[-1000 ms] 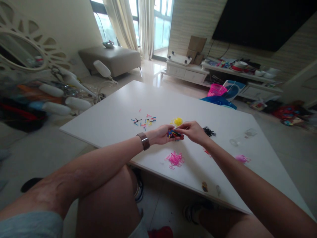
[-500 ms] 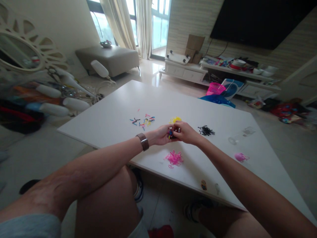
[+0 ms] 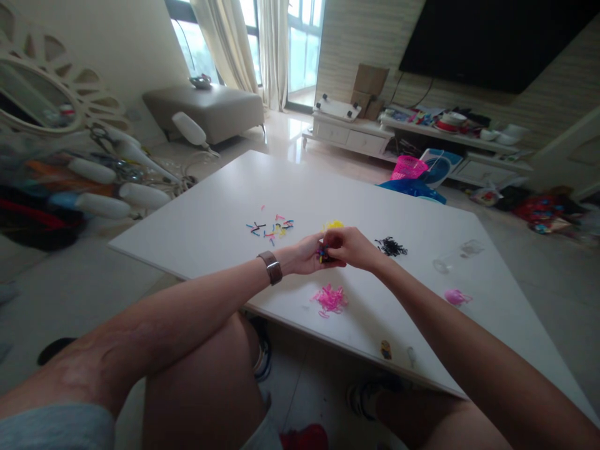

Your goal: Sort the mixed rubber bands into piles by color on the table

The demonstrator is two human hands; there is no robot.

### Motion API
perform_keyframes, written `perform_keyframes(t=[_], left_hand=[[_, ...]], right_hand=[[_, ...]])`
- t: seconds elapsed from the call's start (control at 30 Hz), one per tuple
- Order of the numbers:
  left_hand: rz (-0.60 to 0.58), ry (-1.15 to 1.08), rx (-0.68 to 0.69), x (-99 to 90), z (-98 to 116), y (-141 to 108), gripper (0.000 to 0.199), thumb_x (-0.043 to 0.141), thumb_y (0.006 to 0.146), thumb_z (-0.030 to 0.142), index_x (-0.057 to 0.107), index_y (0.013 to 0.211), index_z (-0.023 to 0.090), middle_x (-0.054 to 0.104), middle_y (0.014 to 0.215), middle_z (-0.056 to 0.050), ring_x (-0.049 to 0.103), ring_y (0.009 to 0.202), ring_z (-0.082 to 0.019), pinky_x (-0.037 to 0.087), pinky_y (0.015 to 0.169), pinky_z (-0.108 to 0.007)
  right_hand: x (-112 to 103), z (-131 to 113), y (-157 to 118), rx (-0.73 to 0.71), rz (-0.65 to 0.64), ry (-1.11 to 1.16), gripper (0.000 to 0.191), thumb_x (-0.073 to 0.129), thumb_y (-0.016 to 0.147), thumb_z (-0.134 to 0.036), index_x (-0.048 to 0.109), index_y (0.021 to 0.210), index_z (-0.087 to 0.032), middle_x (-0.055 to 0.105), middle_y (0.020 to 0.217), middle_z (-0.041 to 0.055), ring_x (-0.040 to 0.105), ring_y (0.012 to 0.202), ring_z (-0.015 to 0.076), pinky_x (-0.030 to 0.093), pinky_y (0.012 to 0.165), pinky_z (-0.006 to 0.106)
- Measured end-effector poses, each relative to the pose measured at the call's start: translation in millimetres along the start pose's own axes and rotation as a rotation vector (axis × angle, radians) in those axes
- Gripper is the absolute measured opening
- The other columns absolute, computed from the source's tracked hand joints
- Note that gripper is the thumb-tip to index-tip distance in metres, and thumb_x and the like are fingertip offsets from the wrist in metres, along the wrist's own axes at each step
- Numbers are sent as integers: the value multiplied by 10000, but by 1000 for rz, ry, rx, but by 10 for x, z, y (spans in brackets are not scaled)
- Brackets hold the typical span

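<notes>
Above the white table, my left hand is cupped around a small clump of mixed-colour rubber bands. My right hand reaches over the same clump, thumb and fingers pinched together at it; what sits between those fingertips is hidden. Just behind the hands lies a pile of yellow bands, partly covered. Pink bands are heaped in front, and black bands to the right. Loose bands of several colours are scattered on the left.
On the table's right side lie a clear jar, its clear counterpart and a pink item. A small yellow-and-dark figure is near the front edge. White lamp shades stand beyond the left edge.
My right hand has shifted slightly and its fingers have closed further over the clump, covering more of it. My left hand stays in place.
</notes>
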State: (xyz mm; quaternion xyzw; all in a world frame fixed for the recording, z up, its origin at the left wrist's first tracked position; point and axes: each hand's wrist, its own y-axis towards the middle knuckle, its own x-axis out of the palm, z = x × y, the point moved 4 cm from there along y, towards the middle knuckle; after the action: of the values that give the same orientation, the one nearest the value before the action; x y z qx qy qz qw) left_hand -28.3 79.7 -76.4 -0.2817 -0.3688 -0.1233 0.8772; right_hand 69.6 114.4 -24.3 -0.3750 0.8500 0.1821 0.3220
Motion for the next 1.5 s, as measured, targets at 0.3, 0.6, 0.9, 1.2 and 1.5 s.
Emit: perform_keyframes(t=[0.3,0.6,0.9,1.2,1.5], left_hand=[[37,27,62,11,32,-9,211,482,922,157,622,766,134,641,709,-66,634,640,-168,599,712,-359],[87,-11,55,-33,49,6,184,506,906,175,611,760,138,646,689,-65,630,640,-160,582,683,-312],[85,-43,9,-29,82,-65,370,350,1015,281,643,983,58,682,824,-151,677,785,-205,583,781,-323],[129,-33,-71,-59,81,-114,659,237,1038,447,594,1189,-86,684,988,-261,709,894,-252,588,753,-296],[98,-14,-75,-99,55,-70,644,264,1031,425,621,1189,-87,680,1057,-299,705,998,-285,586,825,-339]], right_hand=[[43,-158,56,-54,-23,-108,83,584,697,-86,604,709,-166,591,676,-32,509,636,103,358,595,226],[69,-176,84,-95,-18,-160,107,540,722,-74,601,739,-160,618,700,-8,517,651,115,363,621,235],[-114,-121,99,-78,71,-75,75,574,817,-229,602,781,-169,630,699,-1,539,638,121,390,612,239],[-310,443,76,109,258,-42,80,657,771,-241,648,809,-171,693,714,20,605,636,145,430,602,250],[-220,389,-12,75,210,-261,153,642,820,-231,770,773,-160,756,786,59,649,702,161,444,667,264]])
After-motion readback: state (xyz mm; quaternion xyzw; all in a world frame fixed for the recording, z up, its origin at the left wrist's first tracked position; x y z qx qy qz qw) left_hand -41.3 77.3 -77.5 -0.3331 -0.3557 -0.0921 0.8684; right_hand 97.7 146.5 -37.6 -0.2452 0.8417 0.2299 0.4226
